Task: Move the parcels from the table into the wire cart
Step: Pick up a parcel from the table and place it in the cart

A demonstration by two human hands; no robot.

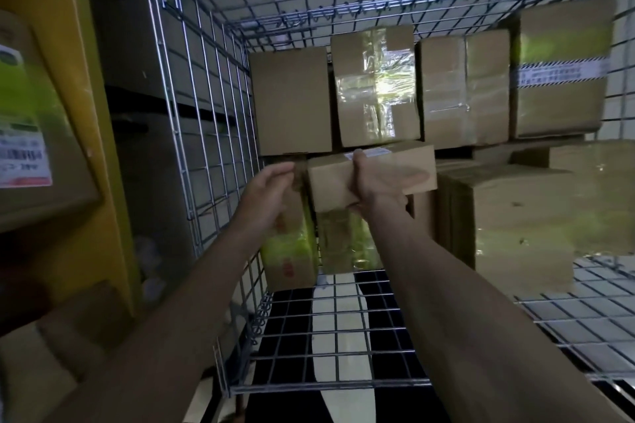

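Right hand (374, 178) grips a small, stiff brown cardboard parcel (371, 178) inside the silver wire cart (206, 134), left hand (271, 189) loosely open beside; seemingly light, best held by its edges.

The scene is dim, with a cool grey cast, and the brightest spot is a white glare on the clear tape of a taped parcel (376, 86) at the back of the wire cart (206, 134); yellow-green sheen shows on other wrapped boxes. The left edge is soft and smeared, so the label on the near box (24, 134) is unreadable. Wide-angle distortion bows the cart wires outward towards the corners, and the lower left corner falls into deep shadow.
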